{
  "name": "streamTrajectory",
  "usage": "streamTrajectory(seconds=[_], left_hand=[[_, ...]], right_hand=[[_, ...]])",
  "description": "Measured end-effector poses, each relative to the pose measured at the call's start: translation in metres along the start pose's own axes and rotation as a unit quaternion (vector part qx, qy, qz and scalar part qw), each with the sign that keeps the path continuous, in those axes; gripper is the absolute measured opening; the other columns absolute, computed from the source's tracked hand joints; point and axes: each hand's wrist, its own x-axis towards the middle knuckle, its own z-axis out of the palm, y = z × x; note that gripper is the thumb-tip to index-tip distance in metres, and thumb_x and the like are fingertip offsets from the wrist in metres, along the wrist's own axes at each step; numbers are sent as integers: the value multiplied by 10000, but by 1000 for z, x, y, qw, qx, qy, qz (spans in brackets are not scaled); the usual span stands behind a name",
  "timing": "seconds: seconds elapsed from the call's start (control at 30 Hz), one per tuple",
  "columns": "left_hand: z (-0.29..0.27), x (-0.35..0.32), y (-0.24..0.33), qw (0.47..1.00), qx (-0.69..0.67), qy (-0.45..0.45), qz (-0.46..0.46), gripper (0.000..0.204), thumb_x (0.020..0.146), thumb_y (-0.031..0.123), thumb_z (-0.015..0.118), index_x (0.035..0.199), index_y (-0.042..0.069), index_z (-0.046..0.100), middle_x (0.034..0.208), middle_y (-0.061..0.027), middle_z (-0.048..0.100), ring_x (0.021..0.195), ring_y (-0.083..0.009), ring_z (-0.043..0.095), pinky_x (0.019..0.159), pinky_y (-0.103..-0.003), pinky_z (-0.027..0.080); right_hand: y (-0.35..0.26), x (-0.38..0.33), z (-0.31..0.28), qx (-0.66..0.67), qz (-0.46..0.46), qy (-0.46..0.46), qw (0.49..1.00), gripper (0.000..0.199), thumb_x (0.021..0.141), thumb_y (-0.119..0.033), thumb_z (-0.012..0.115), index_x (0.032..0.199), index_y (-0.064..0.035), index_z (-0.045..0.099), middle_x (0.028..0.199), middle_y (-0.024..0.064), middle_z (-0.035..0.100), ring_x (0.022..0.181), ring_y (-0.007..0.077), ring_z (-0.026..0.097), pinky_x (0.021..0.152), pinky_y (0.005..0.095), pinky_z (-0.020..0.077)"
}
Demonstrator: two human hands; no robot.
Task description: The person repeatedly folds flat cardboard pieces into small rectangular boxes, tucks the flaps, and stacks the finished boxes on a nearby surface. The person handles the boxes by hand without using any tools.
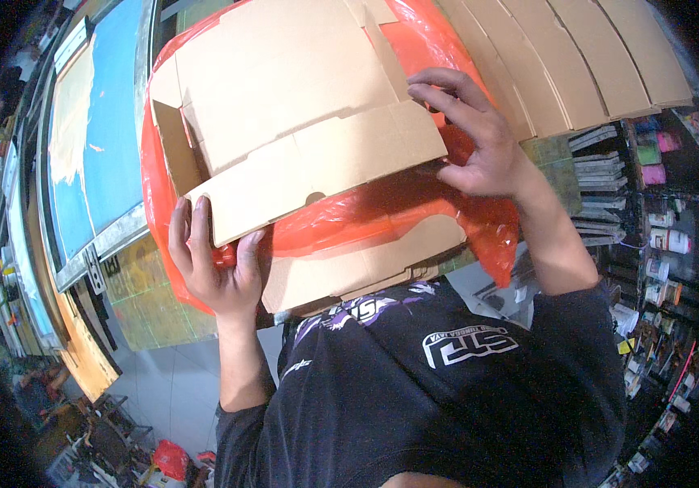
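A brown cardboard box lies unfolded in front of me, partly raised into shape, on a red plastic bag. Its long near flap stands tilted between my hands. My left hand grips the flap's left end, with fingers over the top and the thumb below. At the right end, my right hand has its fingers curled over the flap's corner, thumb beneath. A left side panel of the box is folded upward. Closer to my body, another piece of cardboard lies under the red plastic.
Several overlapping flat cardboard sheets lie at the far right. A framed screen with a blue surface stands at the left on the green work table. Shelves with tubs and jars line the right. A red bag is low at the left.
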Motion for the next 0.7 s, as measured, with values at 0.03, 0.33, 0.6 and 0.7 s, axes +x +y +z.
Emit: streamTrajectory(seconds=[0.03, 0.33, 0.6, 0.7], left_hand=[[0, 0, 1, 1000, 3, 0, 3, 548, 722, 176, 747, 1210, 3, 565, 1297, -192, 458, 1187, -335, 488, 978, -404, 421], [2, -2, 3, 1000, 7, 7, 4, 542, 750, 178, 730, 1218, -20, 541, 1303, -206, 464, 1204, -341, 471, 1003, -410, 388], [2, -3, 1, 1000, 10, 7, -2, 522, 760, 191, 720, 1198, -28, 541, 1296, -213, 474, 1185, -342, 489, 986, -410, 402], [0, -3, -2, 1000, 29, 1, 8, 521, 760, 196, 723, 1199, -19, 542, 1293, -209, 474, 1169, -342, 503, 970, -404, 422]], right_hand=[[2, -1, 0, -3, 1, 3, 1000, 746, 514, -30, 631, 1249, -39, 507, 1263, 152, 478, 1172, 313, 493, 989, 376, 417], [1, -2, 2, 2, 13, 10, 1000, 705, 573, -55, 652, 1262, -25, 505, 1273, 139, 466, 1108, 279, 521, 879, 345, 463], [10, 4, 6, -39, -34, 4, 999, 837, 484, -54, 677, 1295, -103, 473, 1247, 131, 494, 1154, 321, 490, 973, 395, 427], [11, 8, 5, -101, -67, -5, 993, 831, 475, -47, 667, 1282, -109, 479, 1247, 121, 497, 1150, 323, 493, 966, 390, 432]])
